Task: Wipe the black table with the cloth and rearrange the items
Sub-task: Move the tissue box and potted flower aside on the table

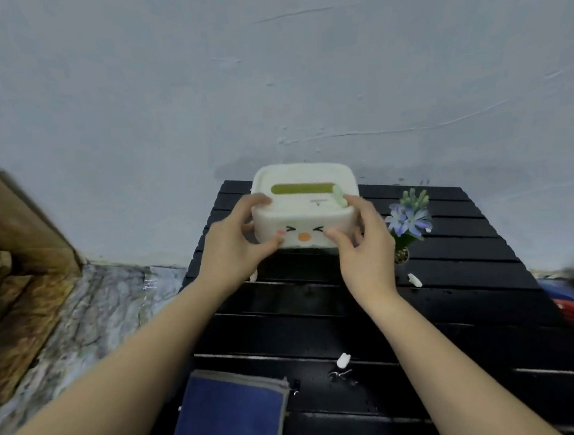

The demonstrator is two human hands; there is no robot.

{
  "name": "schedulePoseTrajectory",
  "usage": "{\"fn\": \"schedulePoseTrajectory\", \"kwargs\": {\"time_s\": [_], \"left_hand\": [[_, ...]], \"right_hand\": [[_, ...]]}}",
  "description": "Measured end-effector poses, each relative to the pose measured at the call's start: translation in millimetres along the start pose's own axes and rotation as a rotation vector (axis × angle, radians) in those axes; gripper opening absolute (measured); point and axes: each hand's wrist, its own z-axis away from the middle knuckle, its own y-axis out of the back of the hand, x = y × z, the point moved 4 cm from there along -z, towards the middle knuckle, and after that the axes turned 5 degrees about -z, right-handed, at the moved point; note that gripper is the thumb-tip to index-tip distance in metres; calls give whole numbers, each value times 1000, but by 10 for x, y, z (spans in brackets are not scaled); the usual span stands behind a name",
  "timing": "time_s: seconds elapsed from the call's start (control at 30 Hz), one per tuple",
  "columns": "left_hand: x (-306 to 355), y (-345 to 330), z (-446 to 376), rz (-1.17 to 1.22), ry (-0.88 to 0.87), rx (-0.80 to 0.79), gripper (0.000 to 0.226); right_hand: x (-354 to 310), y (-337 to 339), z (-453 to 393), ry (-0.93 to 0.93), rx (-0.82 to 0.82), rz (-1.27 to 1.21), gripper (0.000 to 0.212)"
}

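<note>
While both hands clasp the white box (304, 209) at the far end of the black table (457, 307), the sound way is to keep it level and set it down square. The left hand (236, 245) curls its fingers round the nine o'clock corner; the right hand (363, 245) does the same at three o'clock — thumbs on the front face, fingers over the lid. Whether the box rests or is lifted I cannot tell. Just at its three o'clock stands a small potted flower (409, 221), easily knocked. At twelve o'clock the wall (268, 81) is close behind. Open slats lie toward six o'clock, where the blue cloth (226, 421) lies folded at the near edge — small white scraps (343, 359) nearby
</note>
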Motion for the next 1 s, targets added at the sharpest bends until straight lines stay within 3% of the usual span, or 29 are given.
{"fn": "schedulePoseTrajectory", "kwargs": {"time_s": [0.23, 0.57, 0.77, 0.87, 1.0], "left_hand": [[-176, -276, -720, -7, 21, 20, 49], [-441, -610, -1006, -50, 52, -27, 50], [-440, -593, -986, -31, 34, -65, 70], [-352, -526, -919, -83, -12, 15, 67], [-132, -432, -690, -185, -33, 165, 45]], "right_hand": [[232, -332, -678, -86, 91, -33, 53], [521, -448, -978, -187, 62, 65, 59], [360, -440, -888, -172, 78, 121, 65], [170, -459, -654, -112, 24, 146, 65], [-88, -378, -206, -24, -59, 149, 55]]}}
